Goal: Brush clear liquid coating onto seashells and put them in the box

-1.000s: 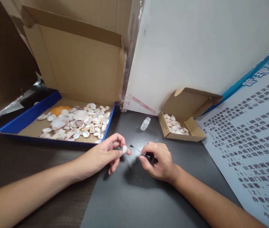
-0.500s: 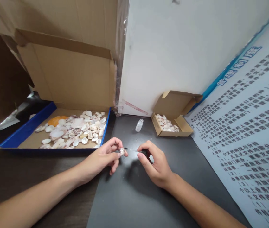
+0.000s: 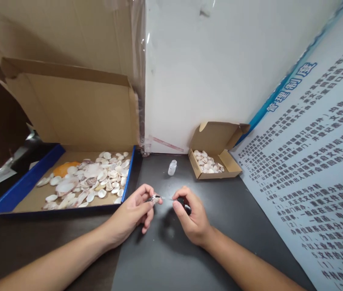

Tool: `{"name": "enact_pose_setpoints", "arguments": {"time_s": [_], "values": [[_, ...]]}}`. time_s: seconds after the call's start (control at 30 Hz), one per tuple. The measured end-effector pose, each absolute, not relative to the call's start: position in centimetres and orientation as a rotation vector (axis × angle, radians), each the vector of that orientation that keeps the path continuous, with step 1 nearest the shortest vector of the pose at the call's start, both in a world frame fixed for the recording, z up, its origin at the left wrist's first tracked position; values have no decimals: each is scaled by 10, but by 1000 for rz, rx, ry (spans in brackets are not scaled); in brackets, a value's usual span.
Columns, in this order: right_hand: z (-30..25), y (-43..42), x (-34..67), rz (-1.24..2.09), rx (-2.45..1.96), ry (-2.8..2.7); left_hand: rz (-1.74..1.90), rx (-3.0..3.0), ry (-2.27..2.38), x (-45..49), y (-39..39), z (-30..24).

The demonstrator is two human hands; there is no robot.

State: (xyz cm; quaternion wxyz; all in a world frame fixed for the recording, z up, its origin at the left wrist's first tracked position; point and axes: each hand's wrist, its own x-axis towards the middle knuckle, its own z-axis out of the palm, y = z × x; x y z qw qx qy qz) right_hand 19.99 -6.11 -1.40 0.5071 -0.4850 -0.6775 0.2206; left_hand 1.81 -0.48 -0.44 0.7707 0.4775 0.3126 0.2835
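Observation:
My left hand [image 3: 135,214] is closed in a pinch on a small pale shell [image 3: 155,201] with dark markings. My right hand [image 3: 194,220] grips the black cap of a thin applicator brush [image 3: 168,198], its clear stem pointing left. The brush's dark tip lies against the shell, at the fingertips of my left hand. Beyond both hands, an uncapped little bottle [image 3: 172,167] of clear glass with whitish contents stands on the dark tabletop [image 3: 159,258]. Part of the cap is hidden behind my right fingers.
On the left lies a blue-edged cardboard box [image 3: 131,171] with its lid up, holding many white shells [image 3: 91,182] and an orange one [image 3: 64,169]. A smaller open carton [image 3: 219,175] of shells stands at the back right, beside a printed sheet [image 3: 304,182]. A white wall rises behind.
The brush tip has moved slightly left onto the shell, bringing my right hand a little closer to my left. The camera view has tilted up and shifted, so the boxes appear lower and further left.

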Motion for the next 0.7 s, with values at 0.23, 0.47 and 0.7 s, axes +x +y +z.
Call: {"name": "enact_pose_setpoints", "arguments": {"time_s": [0.23, 0.47, 0.7], "values": [[-16, -62, 203, 526, -1196, -1574, 591, 801, 620, 32, -2, 3], [-16, -63, 203, 499, -1136, -1617, 541, 725, 623, 29, 2, 3], [-17, -63, 203, 563, -1166, -1634, 512, 678, 612, 28, 4, 4]]}}
